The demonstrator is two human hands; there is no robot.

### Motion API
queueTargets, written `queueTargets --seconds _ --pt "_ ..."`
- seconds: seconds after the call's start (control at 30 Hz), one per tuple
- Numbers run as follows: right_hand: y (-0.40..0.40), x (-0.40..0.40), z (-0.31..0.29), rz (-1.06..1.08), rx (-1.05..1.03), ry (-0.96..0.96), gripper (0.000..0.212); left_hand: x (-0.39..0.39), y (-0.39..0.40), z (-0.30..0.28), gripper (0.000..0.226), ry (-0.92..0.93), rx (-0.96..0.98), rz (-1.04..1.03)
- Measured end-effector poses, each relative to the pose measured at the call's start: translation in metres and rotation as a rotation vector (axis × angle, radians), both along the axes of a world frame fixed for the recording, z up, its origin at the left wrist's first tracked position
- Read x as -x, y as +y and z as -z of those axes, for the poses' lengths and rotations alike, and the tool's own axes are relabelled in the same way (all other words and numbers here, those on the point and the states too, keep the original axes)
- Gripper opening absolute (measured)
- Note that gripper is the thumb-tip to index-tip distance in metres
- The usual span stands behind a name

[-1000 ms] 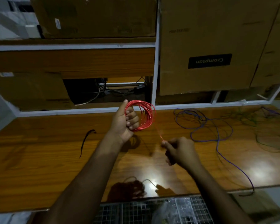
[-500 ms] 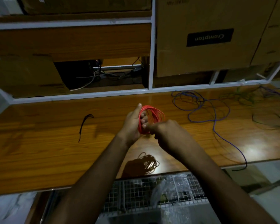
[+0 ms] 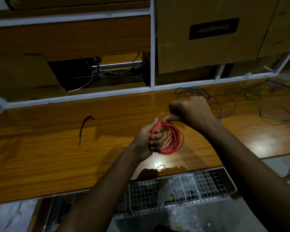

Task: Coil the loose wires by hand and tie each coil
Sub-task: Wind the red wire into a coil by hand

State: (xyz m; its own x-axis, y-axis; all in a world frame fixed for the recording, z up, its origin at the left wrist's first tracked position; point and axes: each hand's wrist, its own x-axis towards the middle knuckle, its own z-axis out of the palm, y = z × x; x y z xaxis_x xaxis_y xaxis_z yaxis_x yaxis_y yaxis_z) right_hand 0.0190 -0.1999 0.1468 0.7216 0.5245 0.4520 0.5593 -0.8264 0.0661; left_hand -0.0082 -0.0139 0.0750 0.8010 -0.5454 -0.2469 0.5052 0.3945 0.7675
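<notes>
Red wire coil held above the surface, near centre, left hand fingers curled round its left side, right hand fisted, thumb touching the top; likely light, springy, slick — grip all loops together.

Bare tabletop left at 9 o'clock, broken only by a black tie. Reach toward 2 o'clock is cluttered by loose blue wire and green wire. 12 o'clock is blocked by shelf frame and cardboard box.
</notes>
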Motion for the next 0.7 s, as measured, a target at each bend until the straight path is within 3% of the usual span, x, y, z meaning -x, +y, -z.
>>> queueTargets --seconds 0.1,0.17,0.27,0.33,0.4,0.5,0.6,0.7 --pt "-0.017 -0.003 0.019 0.103 -0.126 0.138 0.041 -0.005 0.013 -0.001 0.045 0.033 0.11 -0.042" --pt "-0.035 -0.004 0.04 0.148 -0.284 0.437 0.044 -0.013 0.025 -0.003 0.046 0.076 0.251 -0.134" --pt "-0.058 0.009 0.072 -0.013 -0.895 1.049 0.047 -0.022 0.043 -0.006 0.047 0.089 0.36 -0.284" --pt "-0.063 0.019 0.094 -0.099 -1.18 1.227 0.037 -0.026 0.05 -0.007 0.048 0.089 0.38 -0.348" --pt "-0.056 0.031 0.108 -0.095 -1.339 1.288 0.028 -0.03 0.052 -0.006 0.048 0.098 0.379 -0.391" --pt "-0.031 0.047 0.113 0.125 -1.156 1.123 0.023 -0.033 0.048 -0.005 0.047 0.113 0.34 -0.413" --pt "0.001 0.064 0.101 0.337 -0.729 0.856 0.013 -0.033 0.039 -0.005 0.046 0.093 0.267 -0.441" --pt "0.032 0.085 0.074 0.391 -0.258 0.705 0.027 -0.035 0.03 -0.002 0.043 0.057 0.184 -0.47"
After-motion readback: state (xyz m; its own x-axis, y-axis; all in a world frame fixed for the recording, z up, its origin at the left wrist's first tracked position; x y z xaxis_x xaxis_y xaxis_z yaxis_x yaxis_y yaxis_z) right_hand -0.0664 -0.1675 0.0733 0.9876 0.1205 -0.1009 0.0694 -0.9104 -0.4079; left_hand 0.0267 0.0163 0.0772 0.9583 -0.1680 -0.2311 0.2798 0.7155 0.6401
